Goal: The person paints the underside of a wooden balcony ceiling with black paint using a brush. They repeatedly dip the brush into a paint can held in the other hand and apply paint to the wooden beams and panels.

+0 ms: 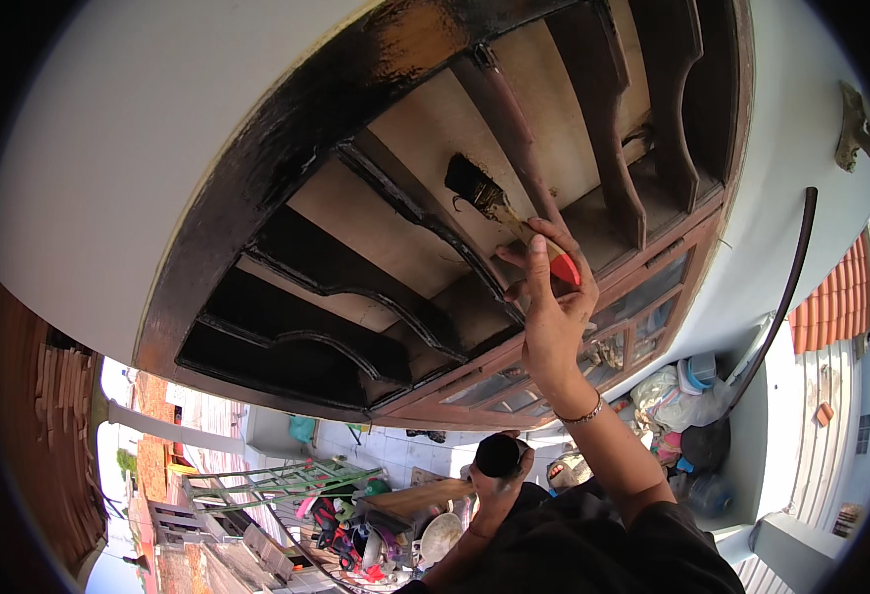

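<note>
My right hand [561, 322], raised and wearing a beaded bracelet, grips a paintbrush [477, 186] by its red-ended handle. Its bristles are black with paint, close to the pale board behind the wooden slats. Above me is a large wooden frame [219, 213] with curved slats. Toward the left, the frame and slats are glossy black; the slats on the right [593, 99] are dull brown. Low in front of my body, my left hand [495, 503] holds a small container [499, 456] with a very dark inside. How full it is cannot be made out.
Glass-paned wooden panels [643, 297] adjoin the slatted frame. A green ladder [277, 480] lies below on the left, near a wooden bench [425, 498] and mixed clutter. Bags and a blue bucket [699, 371] are piled on the right, beneath a dark hanging pipe [786, 287].
</note>
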`<state>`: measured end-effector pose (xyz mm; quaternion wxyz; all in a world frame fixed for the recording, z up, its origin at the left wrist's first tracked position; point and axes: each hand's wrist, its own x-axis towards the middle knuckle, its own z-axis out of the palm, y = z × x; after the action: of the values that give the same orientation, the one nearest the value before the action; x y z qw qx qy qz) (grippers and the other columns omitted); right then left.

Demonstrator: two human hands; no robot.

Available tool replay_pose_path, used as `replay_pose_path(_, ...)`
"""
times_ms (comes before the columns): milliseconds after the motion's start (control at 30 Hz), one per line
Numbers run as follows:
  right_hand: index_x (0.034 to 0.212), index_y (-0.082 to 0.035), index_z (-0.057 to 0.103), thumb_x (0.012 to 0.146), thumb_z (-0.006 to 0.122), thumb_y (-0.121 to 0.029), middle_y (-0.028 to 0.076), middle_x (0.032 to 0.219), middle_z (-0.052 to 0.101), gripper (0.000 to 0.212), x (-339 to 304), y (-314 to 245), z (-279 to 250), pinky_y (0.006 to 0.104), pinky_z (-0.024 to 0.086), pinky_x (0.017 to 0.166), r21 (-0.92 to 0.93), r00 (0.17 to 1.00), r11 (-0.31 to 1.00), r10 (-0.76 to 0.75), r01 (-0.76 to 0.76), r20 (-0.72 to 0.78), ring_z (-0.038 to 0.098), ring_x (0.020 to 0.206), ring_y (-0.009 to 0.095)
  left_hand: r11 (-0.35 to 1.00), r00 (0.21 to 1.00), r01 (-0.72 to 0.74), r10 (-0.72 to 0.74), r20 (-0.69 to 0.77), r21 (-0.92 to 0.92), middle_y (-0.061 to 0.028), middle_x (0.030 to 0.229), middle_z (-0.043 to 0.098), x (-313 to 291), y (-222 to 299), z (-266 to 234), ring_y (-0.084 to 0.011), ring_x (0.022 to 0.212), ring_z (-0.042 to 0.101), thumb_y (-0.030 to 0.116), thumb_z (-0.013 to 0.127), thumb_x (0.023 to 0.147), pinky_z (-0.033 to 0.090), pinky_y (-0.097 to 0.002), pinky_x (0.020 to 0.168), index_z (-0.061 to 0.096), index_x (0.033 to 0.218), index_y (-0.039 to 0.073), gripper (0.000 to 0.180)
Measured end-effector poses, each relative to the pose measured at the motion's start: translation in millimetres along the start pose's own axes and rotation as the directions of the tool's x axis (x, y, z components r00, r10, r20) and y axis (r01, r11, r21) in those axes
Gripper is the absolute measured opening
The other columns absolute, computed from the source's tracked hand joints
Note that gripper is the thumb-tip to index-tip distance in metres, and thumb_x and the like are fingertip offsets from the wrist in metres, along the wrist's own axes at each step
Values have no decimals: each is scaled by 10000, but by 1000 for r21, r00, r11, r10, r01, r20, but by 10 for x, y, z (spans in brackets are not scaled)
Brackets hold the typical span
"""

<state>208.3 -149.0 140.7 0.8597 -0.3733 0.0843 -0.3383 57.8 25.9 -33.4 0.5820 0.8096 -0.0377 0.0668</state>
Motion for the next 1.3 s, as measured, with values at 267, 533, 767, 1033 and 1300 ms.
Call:
replay_pose_path(267, 1146, -7, 707, 1019, 676, -229, 36, 815, 694, 257, -248, -49, -299, 225, 496, 575, -90, 998, 996, 23, -17, 60, 635, 662, 102, 998, 1000, 19, -21, -22, -63, -37, 977, 743, -30, 204, -39, -97, 836, 682, 54, 852, 812, 546, -271, 817, 699, 1121, 1, 349)
replay_pose_path(533, 1080, 73, 693, 1000, 660, -144, 86, 753, 688, 233, -212, -453, -862, 243, 505, 595, -122, 980, 991, 84, -62, 179, 652, 650, 136, 997, 997, -71, 71, 0, 13, -74, 1081, 717, -1, 66, -51, -136, 970, 662, 46, 818, 849, 528, -301, 886, 673, 1162, -5, 349)
replay_pose_path(767, 1045, 34, 680, 975, 728, -159, 99, 863, 708, 211, -535, -637, -1443, 253, 501, 589, -311, 995, 949, 72, -48, 66, 668, 698, 146, 998, 996, -67, 67, 64, 1, -82, 1122, 704, 145, 153, 180, -136, 996, 658, 47, 847, 817, 532, -286, 874, 640, 1165, -3, 408)
replay_pose_path(1033, 1052, 54, 659, 931, 758, -78, 117, 875, 705, 205, -1052, -800, -1716, 266, 530, 608, -542, 983, 839, 135, -48, 122, 666, 686, 145, 987, 978, -161, 159, 132, 11, -99, 1070, 712, 368, 370, 454, -227, 985, 708, 58, 884, 663, 559, -339, 876, 666, 1145, 62, 529)
replay_pose_path(1300, 878, 31, 760, 874, 779, -69, 127, 898, 744, 101, -974, -908, -1646, 309, 538, 700, -841, 923, 497, 179, 214, 340, 706, 773, 213, 973, 968, -230, 229, 103, -1, -119, 1125, 687, 380, 439, 526, -325, 1069, 672, 77, 889, 638, 554, -413, 914, 670, 1134, 86, 543)
